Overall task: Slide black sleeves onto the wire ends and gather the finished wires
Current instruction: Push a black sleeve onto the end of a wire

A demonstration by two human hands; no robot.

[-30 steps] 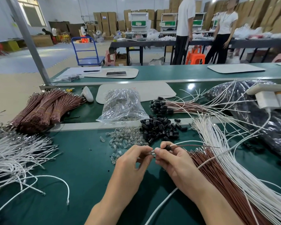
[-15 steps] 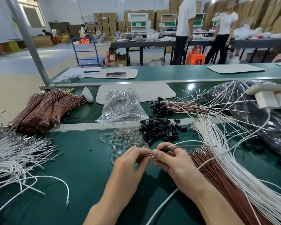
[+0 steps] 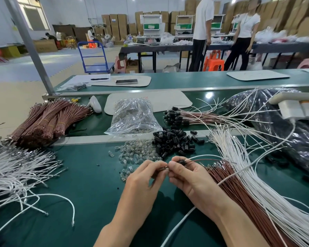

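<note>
Pinching wire end [image 3: 164, 168], left hand [image 3: 144, 179] faced right hand [image 3: 189, 177], which gripped black sleeve [image 3: 182, 162]; likely fault: misaligned end snagging sleeve mouth, sleeve dropping among loose sleeves [image 3: 175, 141].

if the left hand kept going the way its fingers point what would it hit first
The right hand, at its fingertips: the left hand points forward and rightward, and the two hands' tips nearly meet. Beyond them lies the pile of black sleeves, though depth is hard to judge.
</note>
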